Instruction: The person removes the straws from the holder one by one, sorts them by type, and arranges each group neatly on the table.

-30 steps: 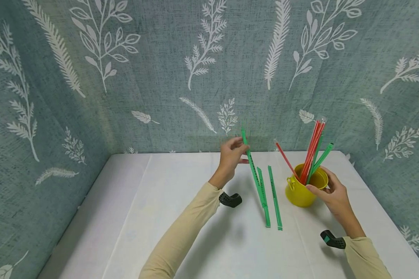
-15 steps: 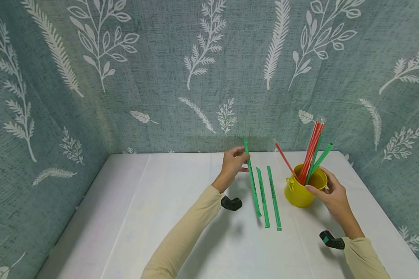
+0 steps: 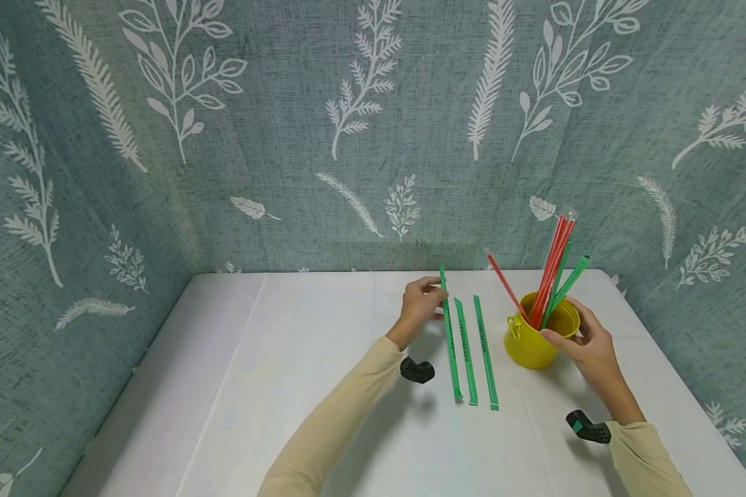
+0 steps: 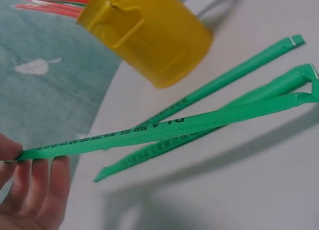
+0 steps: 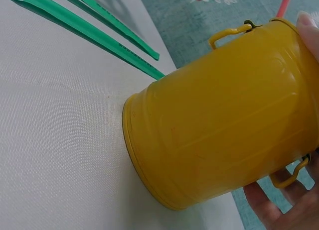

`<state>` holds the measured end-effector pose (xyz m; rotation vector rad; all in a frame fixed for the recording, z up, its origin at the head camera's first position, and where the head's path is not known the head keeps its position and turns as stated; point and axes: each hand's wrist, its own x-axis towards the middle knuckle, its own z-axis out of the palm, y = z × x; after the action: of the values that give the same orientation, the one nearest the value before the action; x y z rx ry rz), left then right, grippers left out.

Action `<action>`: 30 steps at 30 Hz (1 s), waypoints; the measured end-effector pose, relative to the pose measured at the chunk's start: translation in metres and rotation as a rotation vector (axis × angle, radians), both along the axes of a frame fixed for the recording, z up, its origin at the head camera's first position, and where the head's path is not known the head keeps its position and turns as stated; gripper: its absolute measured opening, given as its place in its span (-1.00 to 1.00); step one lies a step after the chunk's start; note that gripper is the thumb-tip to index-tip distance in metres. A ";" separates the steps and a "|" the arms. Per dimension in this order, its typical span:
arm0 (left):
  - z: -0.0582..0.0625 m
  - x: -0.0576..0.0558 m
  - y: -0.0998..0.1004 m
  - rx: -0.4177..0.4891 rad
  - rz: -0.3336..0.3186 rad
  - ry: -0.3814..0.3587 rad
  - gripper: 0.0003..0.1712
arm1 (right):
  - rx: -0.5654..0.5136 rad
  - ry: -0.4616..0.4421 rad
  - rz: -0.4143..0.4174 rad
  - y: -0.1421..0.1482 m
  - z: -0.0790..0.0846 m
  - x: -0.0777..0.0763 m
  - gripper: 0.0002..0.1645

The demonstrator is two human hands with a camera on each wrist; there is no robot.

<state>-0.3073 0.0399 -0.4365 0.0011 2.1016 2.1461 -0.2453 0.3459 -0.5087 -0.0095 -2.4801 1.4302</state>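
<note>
My left hand (image 3: 419, 304) pinches the far end of a green paper-wrapped straw (image 4: 169, 128). In the left wrist view that straw slants over the white table, its shadow beneath it. Two more green wrapped straws, a nearer one (image 3: 466, 355) and one farther right (image 3: 486, 355), lie side by side to its right. With thumb and fingers around its rim and side, my right hand (image 3: 592, 352) holds a small yellow bucket (image 3: 530, 351). Several red straws (image 3: 550, 276) in clear wrap and some green wrapped straws (image 3: 572, 281) stand in it, leaning different ways.
The white table (image 3: 298, 331) ends at the back against a grey-green cloth (image 3: 286, 124) printed with white leaves. The bucket has small side handles (image 5: 229, 35). Black wrist devices (image 3: 418, 371) sit at both sleeves.
The left hand has moved the green straw left, off the middle straw, then lowered it toward the near side, roughly in line with the other two. The right hand stays on the bucket.
</note>
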 end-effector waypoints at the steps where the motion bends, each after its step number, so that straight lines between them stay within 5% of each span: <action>1: -0.002 0.000 0.001 -0.010 0.002 -0.003 -0.61 | -0.004 -0.001 0.004 -0.001 0.001 0.000 -0.16; 21: -0.029 -0.001 0.008 -0.131 0.006 -0.008 -0.57 | 0.007 -0.009 -0.001 0.000 0.000 -0.001 -0.15; 30: -0.042 -0.006 0.006 -0.285 0.062 0.034 -0.61 | 0.005 0.000 0.012 -0.002 0.006 0.004 -0.16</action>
<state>-0.3134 0.0461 -0.4784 -0.0578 2.4382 1.8692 -0.2414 0.3440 -0.5025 0.0056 -2.4883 1.4282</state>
